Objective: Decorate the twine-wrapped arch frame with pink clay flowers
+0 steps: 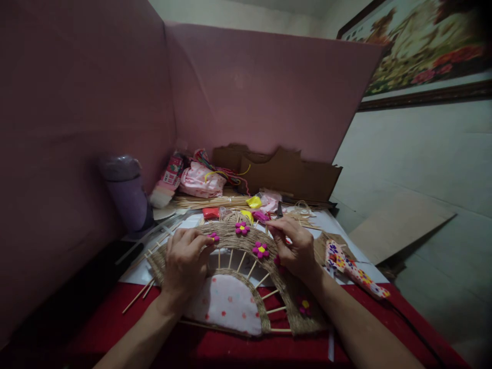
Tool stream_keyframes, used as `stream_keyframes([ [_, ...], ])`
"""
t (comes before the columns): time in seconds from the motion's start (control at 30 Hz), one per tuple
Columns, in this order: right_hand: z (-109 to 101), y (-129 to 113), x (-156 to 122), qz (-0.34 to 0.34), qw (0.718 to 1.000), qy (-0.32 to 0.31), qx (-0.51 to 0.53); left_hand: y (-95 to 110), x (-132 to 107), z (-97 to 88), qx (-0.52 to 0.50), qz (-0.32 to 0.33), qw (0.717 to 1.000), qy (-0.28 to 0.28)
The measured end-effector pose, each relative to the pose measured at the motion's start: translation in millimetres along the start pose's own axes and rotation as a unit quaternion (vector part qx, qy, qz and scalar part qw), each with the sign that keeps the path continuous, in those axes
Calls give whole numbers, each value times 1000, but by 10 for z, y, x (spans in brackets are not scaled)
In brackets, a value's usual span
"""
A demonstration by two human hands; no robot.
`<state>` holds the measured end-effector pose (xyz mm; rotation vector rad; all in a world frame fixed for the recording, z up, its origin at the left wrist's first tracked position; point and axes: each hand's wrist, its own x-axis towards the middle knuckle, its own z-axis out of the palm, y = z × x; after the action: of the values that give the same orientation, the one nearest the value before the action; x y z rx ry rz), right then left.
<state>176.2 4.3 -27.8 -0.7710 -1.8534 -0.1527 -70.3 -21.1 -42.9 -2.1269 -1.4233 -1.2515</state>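
Note:
A fan-shaped craft piece [234, 237] lies on the table in front of me, a jute-rope arch over wooden sticks and a white dotted fabric half-circle [226, 305]. Pink flowers with yellow centres sit on the arch, one at the top [242, 228], one to the right of it [260, 250]. My left hand [184, 264] rests on the arch's left side, fingertips pinched on a small pink flower [214, 237]. My right hand [294, 246] lies on the arch's right side with its fingers curled and pinched above the rope; what they hold is hidden.
A purple bottle [125, 192] stands at the left by the pink partition. Behind the arch lie clay lumps [253, 202], pink cloth [200, 180], wooden sticks and cardboard [284, 171]. A patterned glue gun [355, 271] rests at the right. Red cloth [107, 320] covers the near table.

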Motion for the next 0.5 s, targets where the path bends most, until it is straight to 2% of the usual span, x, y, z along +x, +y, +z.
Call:
stream_keyframes([
  [0.3,-3,3,-6,-2,1000,-8,-10,27,32,10,42,26,999,2],
  [0.4,-6,-20,3,2,1000,-6,-3,32,20,5,17,13,1000,-6],
  [0.5,-7,-35,7,44,999,-10,8,3,21,-7,-43,-15,999,-1],
])
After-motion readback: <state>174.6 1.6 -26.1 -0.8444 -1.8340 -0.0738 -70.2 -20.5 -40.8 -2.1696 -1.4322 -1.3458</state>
